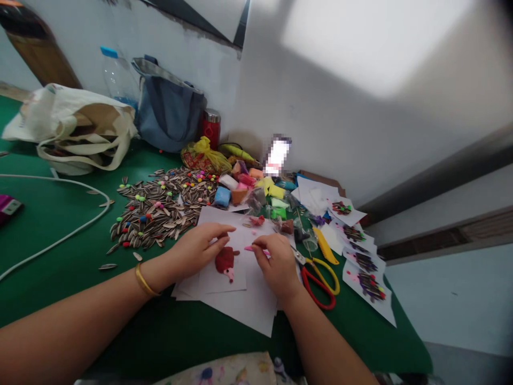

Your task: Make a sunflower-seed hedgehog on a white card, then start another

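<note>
On the green desk (pixel 60 224), the left hand (pixel 196 248) lies flat on white paper (pixel 248 305), fingers together, just beside a red clay hedgehog (pixel 225 261). The right hand (pixel 278 267) has its fingers pinching a pink clay bit (pixel 250 248) over the paper; scissors (pixel 320 278) lie near.

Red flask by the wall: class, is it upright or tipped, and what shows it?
Upright: the flask stands on its base on the green table, silver cap uppermost, beside the blue bag.
</note>
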`<state>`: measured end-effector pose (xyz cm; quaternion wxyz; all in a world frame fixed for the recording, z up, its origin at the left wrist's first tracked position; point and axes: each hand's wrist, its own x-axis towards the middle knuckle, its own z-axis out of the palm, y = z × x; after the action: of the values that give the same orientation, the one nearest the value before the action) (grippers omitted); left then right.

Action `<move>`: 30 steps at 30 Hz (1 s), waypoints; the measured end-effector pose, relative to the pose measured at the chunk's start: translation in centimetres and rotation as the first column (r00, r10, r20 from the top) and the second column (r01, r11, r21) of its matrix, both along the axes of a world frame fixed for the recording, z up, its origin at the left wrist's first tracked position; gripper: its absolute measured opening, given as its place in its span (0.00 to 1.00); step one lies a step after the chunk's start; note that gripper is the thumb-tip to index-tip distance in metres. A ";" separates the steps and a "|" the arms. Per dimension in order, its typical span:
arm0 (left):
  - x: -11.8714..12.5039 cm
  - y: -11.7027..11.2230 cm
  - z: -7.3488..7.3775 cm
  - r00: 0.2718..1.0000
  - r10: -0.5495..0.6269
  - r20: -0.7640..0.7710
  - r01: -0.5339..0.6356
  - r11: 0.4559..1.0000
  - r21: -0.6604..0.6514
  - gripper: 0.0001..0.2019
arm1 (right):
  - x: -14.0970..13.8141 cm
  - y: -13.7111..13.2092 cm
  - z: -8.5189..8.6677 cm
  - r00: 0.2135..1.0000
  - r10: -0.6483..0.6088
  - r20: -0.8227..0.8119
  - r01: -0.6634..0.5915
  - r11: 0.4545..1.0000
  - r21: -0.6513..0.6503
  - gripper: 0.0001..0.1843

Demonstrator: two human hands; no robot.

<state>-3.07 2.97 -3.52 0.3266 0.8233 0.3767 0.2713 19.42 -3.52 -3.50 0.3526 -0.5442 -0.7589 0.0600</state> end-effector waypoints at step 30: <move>0.3 0.1 -1.2 0.915 -0.117 -0.385 0.212 0.953 0.214 0.20 | -0.9 -0.2 -0.4 0.935 0.076 0.346 0.002 0.976 -0.218 0.17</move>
<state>-2.81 3.10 -4.73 0.1649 0.9232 0.3224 0.1289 18.56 -3.70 -3.89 0.1487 -0.5666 -0.8089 0.0499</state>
